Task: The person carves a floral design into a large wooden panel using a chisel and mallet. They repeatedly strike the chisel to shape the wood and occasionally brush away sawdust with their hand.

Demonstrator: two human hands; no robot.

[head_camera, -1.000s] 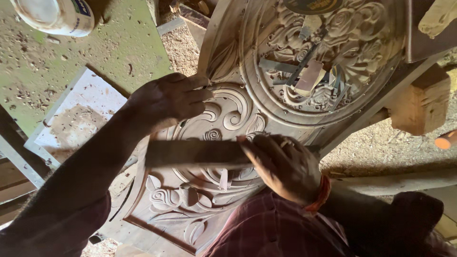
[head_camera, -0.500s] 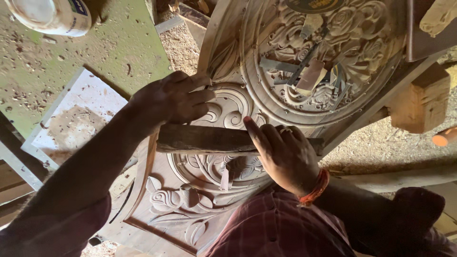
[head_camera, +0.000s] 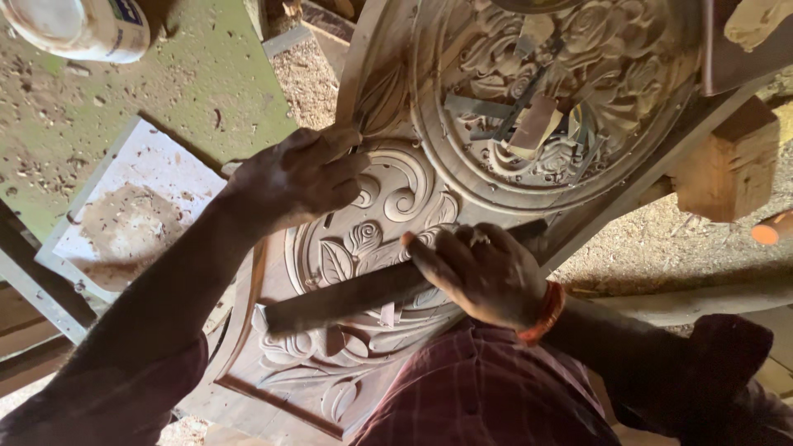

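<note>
While our right hand (head_camera: pixel 483 277) stayed wrapped over the upper end of a long flat dark bar (head_camera: pixel 372 291), fingers curled down and clamped on it, the bar lay slanted across the carved wooden panel (head_camera: pixel 388 206), its lower end pointing toward our left arm. An orange band (head_camera: pixel 543 314) circled that wrist. Our left hand (head_camera: pixel 301 177) pressed down on the panel's upper left edge, fingers closed together against the wood, holding nothing we could make out. Under the bar we saw a carved rose and scroll work. Above it sat a round carved medallion (head_camera: pixel 562 99) with several chisels (head_camera: pixel 529 124) lying loose in its hollow. Out past the panel, a sawdust-strewn green surface (head_camera: pixel 182 74) carried a white container (head_camera: pixel 78 29) at the top left corner, and a wooden block (head_camera: pixel 727 165) stood to the right.
</note>
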